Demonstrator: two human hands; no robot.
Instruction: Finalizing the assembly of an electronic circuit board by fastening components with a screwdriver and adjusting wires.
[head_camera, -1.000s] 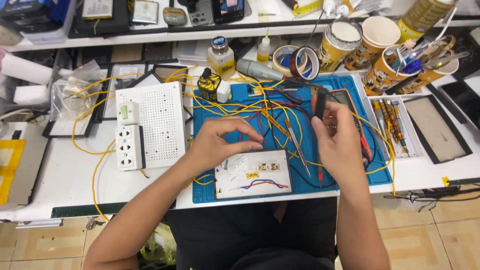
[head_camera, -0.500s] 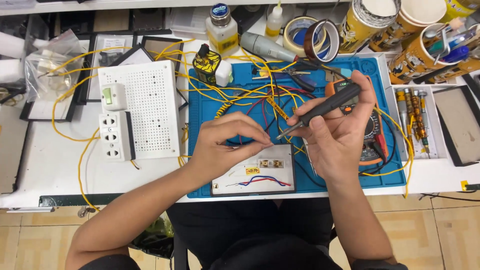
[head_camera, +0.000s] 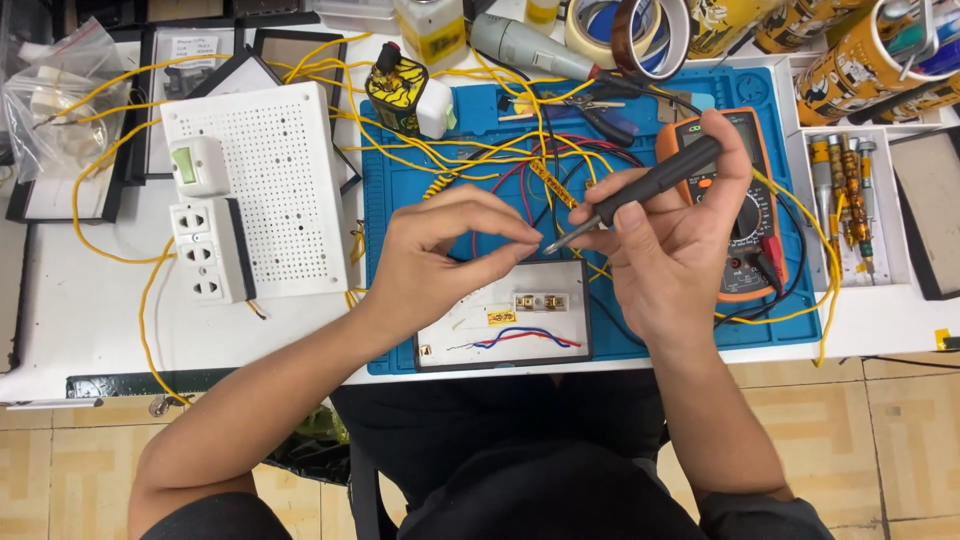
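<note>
right hand (head_camera: 672, 262) has lifted the black-handled screwdriver (head_camera: 640, 190) off the blue mat (head_camera: 400, 330) and grips it – left hand (head_camera: 440, 262) pinches near its tip – over the small white board (head_camera: 505, 320)

Bright, even overhead light; sharp focus.

Hidden or cut off, head view:
- Left hand (head_camera: 435, 260): whatever its pinched fingertips hold is too small to tell
- Screwdriver (head_camera: 640, 192): handle partly covered by the right hand (head_camera: 670, 255)
- Multimeter (head_camera: 745, 215): left side and dial hidden behind that hand
- Tape rolls (head_camera: 625, 25) and printed cups (head_camera: 860, 50): cut by the top edge
- Plastic bag (head_camera: 50, 95): contents unclear, cut at left
- Small parts on the white board (head_camera: 505, 320): too small to identify
</note>
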